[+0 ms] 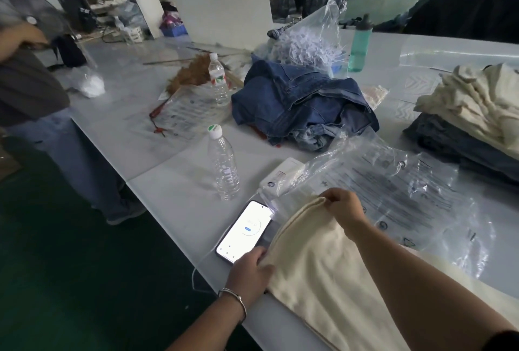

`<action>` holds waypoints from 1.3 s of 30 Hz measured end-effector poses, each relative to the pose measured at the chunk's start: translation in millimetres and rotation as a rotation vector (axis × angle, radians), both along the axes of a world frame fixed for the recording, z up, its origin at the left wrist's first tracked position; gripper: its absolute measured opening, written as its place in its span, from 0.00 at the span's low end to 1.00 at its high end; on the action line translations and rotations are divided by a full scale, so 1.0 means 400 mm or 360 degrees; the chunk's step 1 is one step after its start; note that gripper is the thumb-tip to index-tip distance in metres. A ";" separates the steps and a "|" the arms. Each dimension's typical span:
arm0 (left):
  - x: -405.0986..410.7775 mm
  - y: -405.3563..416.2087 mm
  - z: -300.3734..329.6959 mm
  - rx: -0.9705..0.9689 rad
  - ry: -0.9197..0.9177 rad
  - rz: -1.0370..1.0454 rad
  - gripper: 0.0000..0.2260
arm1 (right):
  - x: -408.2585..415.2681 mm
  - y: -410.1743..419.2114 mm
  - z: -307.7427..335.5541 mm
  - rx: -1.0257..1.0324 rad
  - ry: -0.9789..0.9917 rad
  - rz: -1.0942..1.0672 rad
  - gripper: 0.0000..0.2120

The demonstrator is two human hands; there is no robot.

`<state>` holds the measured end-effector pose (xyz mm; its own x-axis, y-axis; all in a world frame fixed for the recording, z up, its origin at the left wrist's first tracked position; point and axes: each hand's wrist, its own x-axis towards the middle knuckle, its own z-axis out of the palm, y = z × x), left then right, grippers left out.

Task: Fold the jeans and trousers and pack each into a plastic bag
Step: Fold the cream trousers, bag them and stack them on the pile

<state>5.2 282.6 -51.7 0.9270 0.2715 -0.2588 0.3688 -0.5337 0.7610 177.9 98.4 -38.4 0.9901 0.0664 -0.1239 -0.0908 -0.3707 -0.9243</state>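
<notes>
Print on the clear plastic bag (393,190) was illegible; the folded cream cotton trousers (317,260) lay at the white table's (168,199) near edge, long axis running near-to-far, left hand (248,270) gripping one side, right hand (344,204) pinching the far end.

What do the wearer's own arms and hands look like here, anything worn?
Both forearms are bare, with no gloves. The left hand has a thin silver metal bangle on its wrist. The right hand shows no ring or watch; a dark sleeve edge appears high up that arm at the frame's bottom right corner.
</notes>
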 end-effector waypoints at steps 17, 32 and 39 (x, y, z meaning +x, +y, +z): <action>-0.062 -0.090 0.027 0.1101 -0.0779 -0.0424 0.22 | -0.457 -0.215 -0.057 -0.1149 -0.0534 -0.0220 0.20; -0.112 -0.438 -0.029 0.0797 -0.0851 -0.1863 0.17 | -0.939 -0.716 -0.055 -0.1588 -0.0257 -0.0822 0.26; -0.139 -0.478 -0.018 0.1023 -0.1245 -0.1946 0.08 | -1.005 -0.891 -0.066 -0.1557 -0.0406 -0.0506 0.18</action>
<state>-50.2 91.4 -58.8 0.5026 -0.8346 0.2257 -0.8637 -0.4960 0.0892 -224.2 -258.2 -64.7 0.9485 -0.2166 0.2309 -0.1597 -0.9571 -0.2417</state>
